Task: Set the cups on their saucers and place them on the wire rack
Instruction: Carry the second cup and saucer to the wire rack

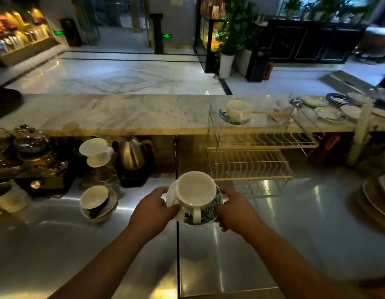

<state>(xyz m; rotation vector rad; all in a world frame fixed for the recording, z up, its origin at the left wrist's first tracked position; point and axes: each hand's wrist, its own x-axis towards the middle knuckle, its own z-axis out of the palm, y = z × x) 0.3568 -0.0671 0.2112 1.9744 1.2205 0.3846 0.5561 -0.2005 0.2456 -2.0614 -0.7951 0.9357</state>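
Observation:
A white cup with a green leaf pattern (pixel 196 197) sits tilted on its matching saucer (pixel 171 199), both held above the steel counter. My left hand (pixel 154 209) grips the saucer's left edge and my right hand (pixel 234 209) grips its right side. Behind them stands the two-tier wire rack (pixel 252 160). On the rack's top tier a white cup (pixel 238 108) rests on a blue-patterned saucer (pixel 225 119). To the left, another white cup (pixel 94 197) lies tilted on a saucer (pixel 110 209) on the counter.
A steel kettle (pixel 133 154) on a black base, a white dripper (pixel 96 152) and glass teapots (pixel 30 141) stand at the left. Several plates (pixel 329 114) lie on the marble ledge at the right. More stacked plates (pixel 377 197) sit at the right edge.

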